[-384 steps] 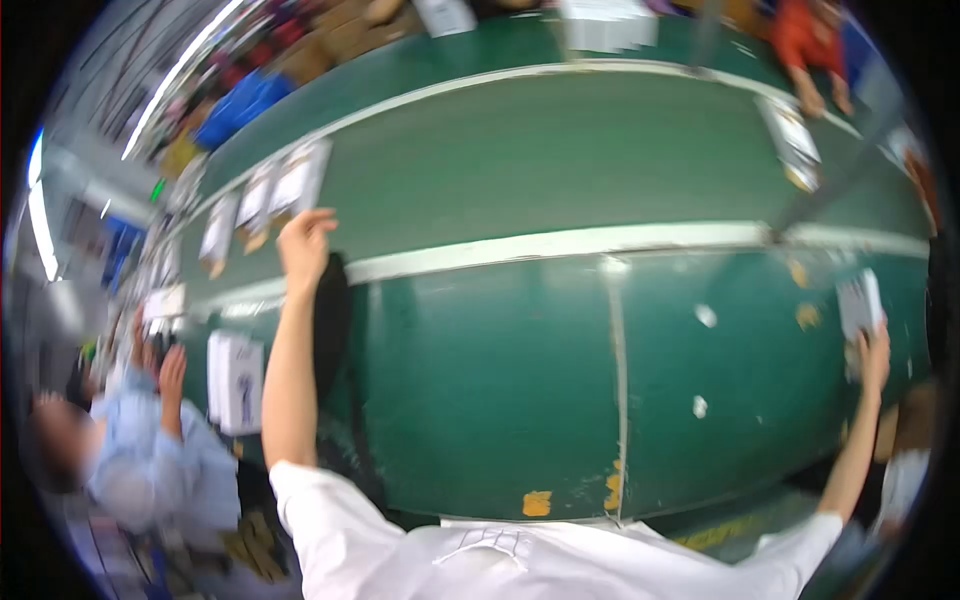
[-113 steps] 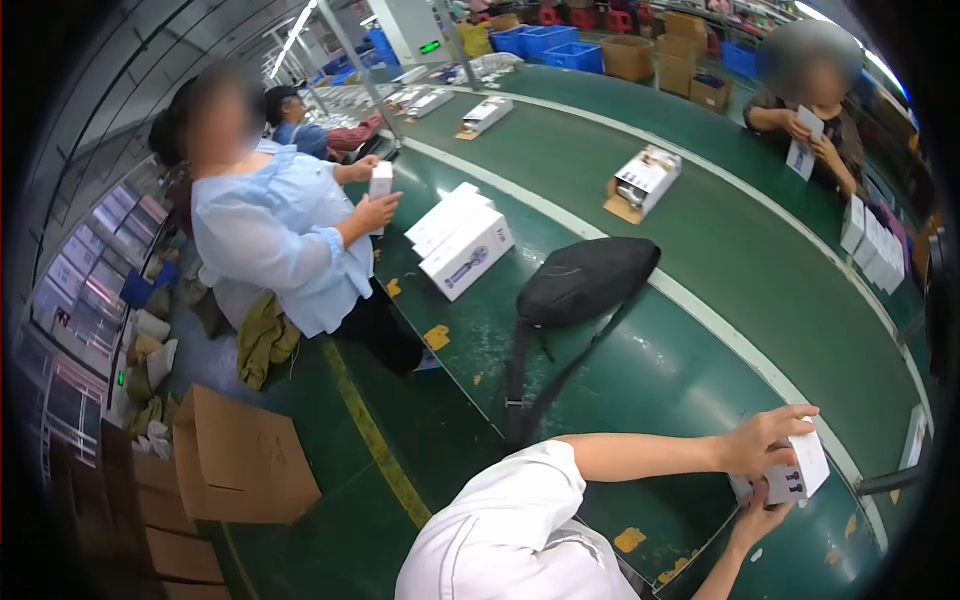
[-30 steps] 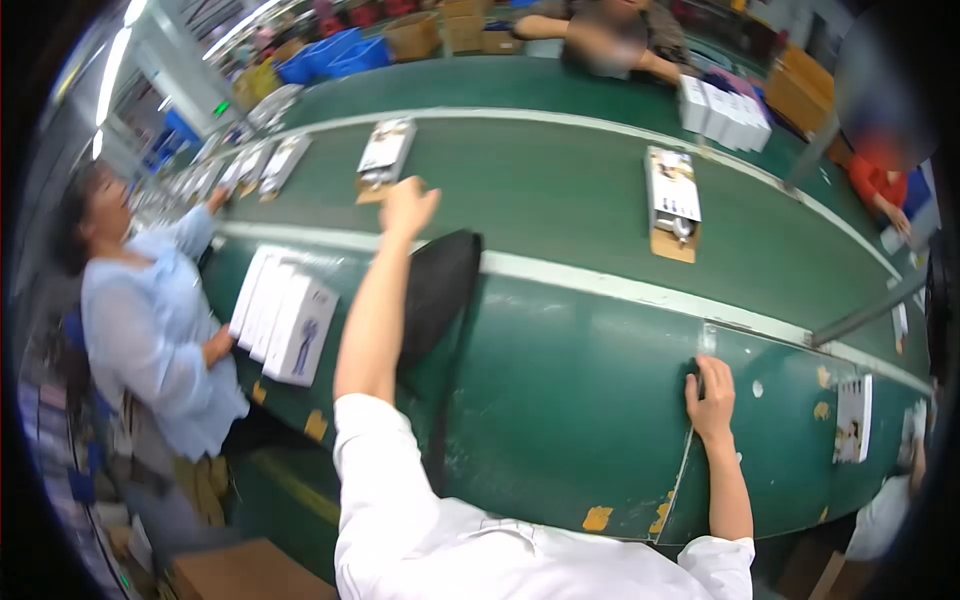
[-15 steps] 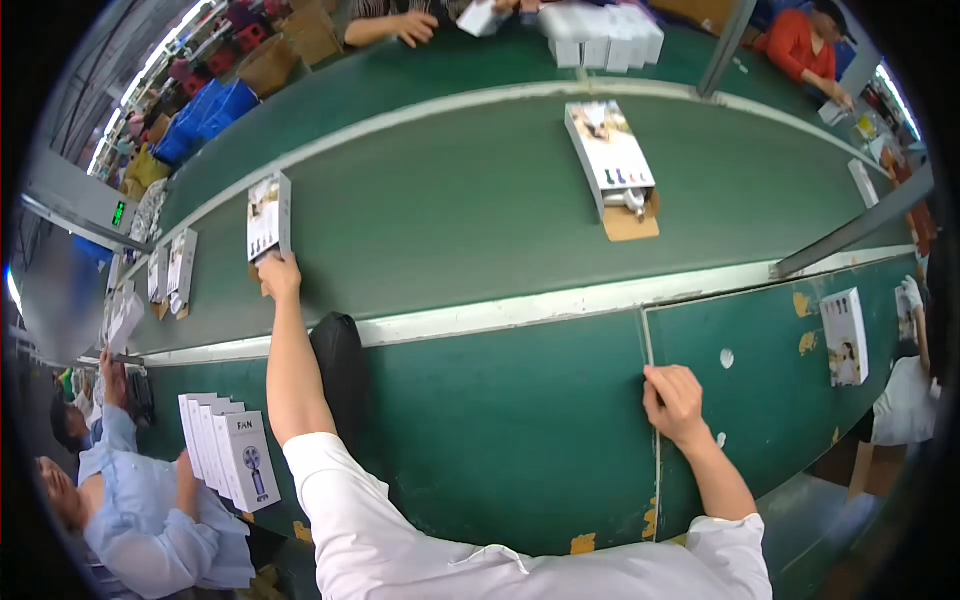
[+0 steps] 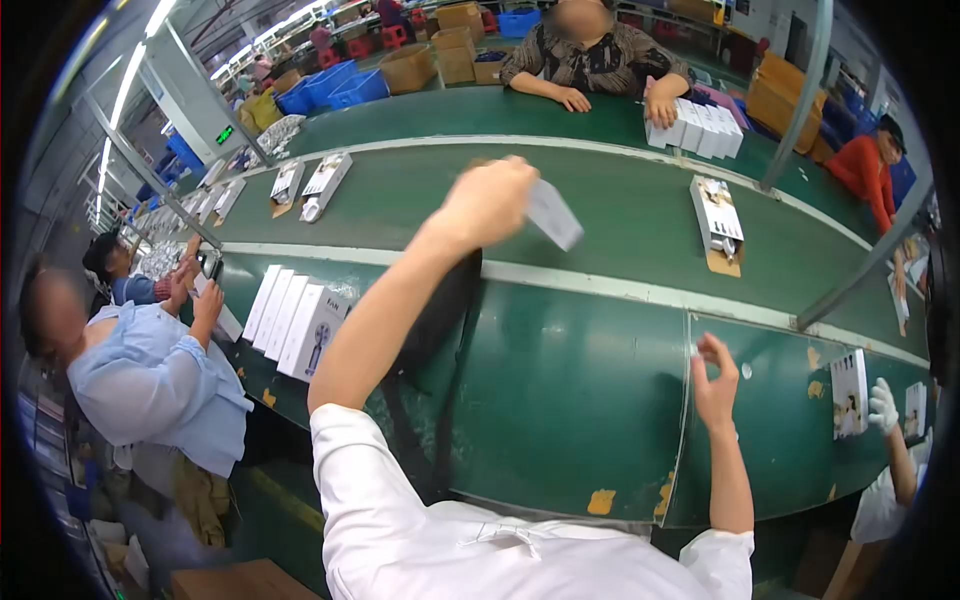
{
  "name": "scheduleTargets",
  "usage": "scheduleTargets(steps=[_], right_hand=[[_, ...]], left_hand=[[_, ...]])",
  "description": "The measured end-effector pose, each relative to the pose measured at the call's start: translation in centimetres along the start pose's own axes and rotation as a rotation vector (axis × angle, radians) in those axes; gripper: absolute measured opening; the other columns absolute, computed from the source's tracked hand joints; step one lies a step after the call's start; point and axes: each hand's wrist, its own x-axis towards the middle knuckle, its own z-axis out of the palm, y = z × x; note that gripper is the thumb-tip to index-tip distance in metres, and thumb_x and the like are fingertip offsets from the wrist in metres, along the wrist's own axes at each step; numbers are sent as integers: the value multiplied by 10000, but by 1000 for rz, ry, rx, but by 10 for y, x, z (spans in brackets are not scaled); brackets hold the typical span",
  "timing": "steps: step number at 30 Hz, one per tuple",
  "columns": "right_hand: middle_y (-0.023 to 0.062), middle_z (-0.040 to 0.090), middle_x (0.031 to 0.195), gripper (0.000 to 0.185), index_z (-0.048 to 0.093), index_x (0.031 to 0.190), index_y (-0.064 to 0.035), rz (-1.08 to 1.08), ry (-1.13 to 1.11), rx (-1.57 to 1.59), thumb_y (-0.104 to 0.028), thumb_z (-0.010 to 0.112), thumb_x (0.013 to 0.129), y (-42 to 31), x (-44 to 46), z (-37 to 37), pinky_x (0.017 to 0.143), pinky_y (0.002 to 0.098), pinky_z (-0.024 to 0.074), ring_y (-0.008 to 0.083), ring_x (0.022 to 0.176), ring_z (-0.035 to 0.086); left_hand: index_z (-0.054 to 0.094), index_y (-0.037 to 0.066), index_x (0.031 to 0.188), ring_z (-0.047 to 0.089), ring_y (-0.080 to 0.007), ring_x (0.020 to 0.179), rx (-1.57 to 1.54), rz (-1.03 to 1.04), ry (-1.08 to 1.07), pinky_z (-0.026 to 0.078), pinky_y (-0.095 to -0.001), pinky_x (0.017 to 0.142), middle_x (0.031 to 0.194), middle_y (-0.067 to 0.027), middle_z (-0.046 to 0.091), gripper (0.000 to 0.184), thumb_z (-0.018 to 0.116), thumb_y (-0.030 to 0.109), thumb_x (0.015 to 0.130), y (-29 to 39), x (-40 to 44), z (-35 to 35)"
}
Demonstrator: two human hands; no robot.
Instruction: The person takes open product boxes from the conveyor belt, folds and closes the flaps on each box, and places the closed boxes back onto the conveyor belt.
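Observation:
Raised over the conveyor belt (image 5: 600, 215), my left hand (image 5: 490, 203) is closed round one end of a white carton (image 5: 553, 216), which tilts down to the right and looks blurred. Above the green worktable (image 5: 570, 400), my right hand (image 5: 714, 385) holds nothing, its thumb and fingers apart. On the belt beyond it lies an open fan box (image 5: 715, 215), its brown flap folded out toward me and a white part showing inside. Farther left on the belt are more open boxes (image 5: 325, 180).
Several white fan boxes (image 5: 312, 335) stand in a row at the left, beside a person in light blue (image 5: 165, 380). Across the belt, another person rests a hand on a row of white boxes (image 5: 700, 130). Metal posts (image 5: 805, 95) rise from the belt's edges. A printed box (image 5: 850, 395) stands at right.
My left hand has lifted off the belt with the carton and swung right. My right hand has opened from a curled pose. The view has tilted up and turned left.

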Motion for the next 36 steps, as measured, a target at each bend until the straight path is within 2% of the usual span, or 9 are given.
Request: scheduleTargets(steps=[7,12,19,24,28,29,31,34,36], right_hand=[[119,622,1296,711,561,1363,12,-46,-83,620,-542,608,920,-39,36,17,1088,368,382,223,1231,553],[30,645,1044,601,622,1188,29,40,82,639,-528,583,966,-38,-3,14,866,275,449,118,971,554],[52,637,1129,722,585,1287,6,46,237,1143,-646,476,995,-60,-11,47,919,285,457,141,1039,576],[10,615,1003,304,603,1211,-33,268,-29,876,-92,603,913,-57,-10,26,802,281,459,83,862,544],[57,665,1020,269,653,1155,-33,314,-34,714,-62,635,888,-75,0,7,889,319,493,154,978,614],[74,674,1071,283,662,1155,-36,75,-67,553,-86,665,876,-71,3,1,915,334,499,194,1031,623],[107,692,1173,318,680,1154,-42,-391,-135,214,-133,725,853,-59,6,-13,967,363,512,274,1138,641],[111,694,1235,437,724,1104,-46,-455,-227,157,-285,841,757,-48,6,-21,940,410,556,345,1176,635],[104,702,1216,387,722,1104,-57,-462,-179,104,-223,820,769,-49,3,-17,929,405,561,325,1135,652]], left_hand=[[604,64,803,628,-232,1086,6,945,287,413,-397,1140,942,-75,623,107,662,107,724,169,-62,41],[630,43,1169,599,-295,1210,-393,719,455,442,-455,1115,1217,-135,602,333,646,36,836,176,-71,71],[404,-15,1435,480,-221,1275,-1562,-21,276,382,-330,1073,1370,-145,490,505,497,297,1049,224,-83,148],[443,25,1365,501,-127,1063,-1617,-304,200,412,-278,932,1221,-65,525,386,506,151,1006,237,-83,149],[443,31,1376,544,-174,1088,-1518,-240,332,433,-310,957,1222,-101,549,461,522,-16,925,234,-76,154],[458,34,1353,601,-262,1102,-1095,83,601,488,-385,966,1222,-145,574,420,571,38,948,221,-63,169],[488,38,1273,633,-357,1093,-1214,398,648,530,-494,951,1178,-172,599,419,683,229,954,205,-61,186],[512,60,1159,637,-381,1094,-1192,555,590,535,-568,936,1127,-152,610,604,772,507,849,195,-66,204],[545,124,1143,589,-343,1167,-1176,467,568,512,-541,973,1136,-108,581,483,808,390,838,201,-74,200]])
